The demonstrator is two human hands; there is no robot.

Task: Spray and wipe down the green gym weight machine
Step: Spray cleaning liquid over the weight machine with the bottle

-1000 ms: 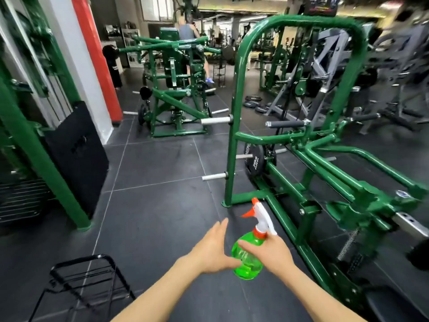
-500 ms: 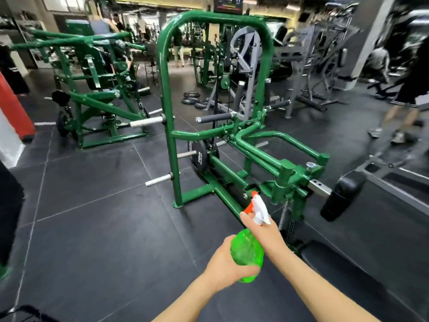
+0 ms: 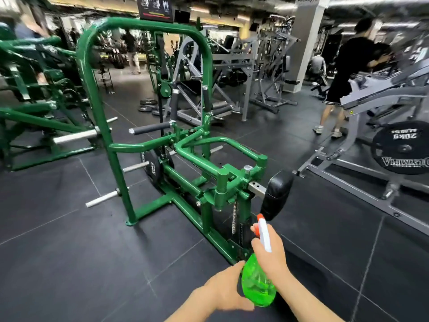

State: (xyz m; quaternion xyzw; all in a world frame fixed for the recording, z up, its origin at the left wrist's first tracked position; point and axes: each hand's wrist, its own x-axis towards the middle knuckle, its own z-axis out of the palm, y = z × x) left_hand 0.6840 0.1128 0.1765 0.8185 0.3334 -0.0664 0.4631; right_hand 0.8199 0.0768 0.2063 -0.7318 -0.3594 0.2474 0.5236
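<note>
The green weight machine (image 3: 199, 156) stands in front of me, with an arched frame, black handles and a black pad (image 3: 277, 191) at its near end. I hold a green spray bottle (image 3: 256, 287) with a white and orange trigger head low in the middle of the view. My right hand (image 3: 270, 252) grips the bottle's neck below the trigger head. My left hand (image 3: 222, 291) wraps around the bottle's lower body. The nozzle points toward the machine's near end. No cloth shows.
Another green machine (image 3: 34, 117) stands at the left. A grey machine with a 20 kg plate (image 3: 401, 147) is at the right, where a person in black (image 3: 343, 73) stands. Loose plates (image 3: 148, 105) lie behind. Dark tiled floor (image 3: 81, 263) spreads to my left.
My view has swung right and nearer to the machine's pad end. The bottle stays in both hands, and my left hand has closed more fully around its body.
</note>
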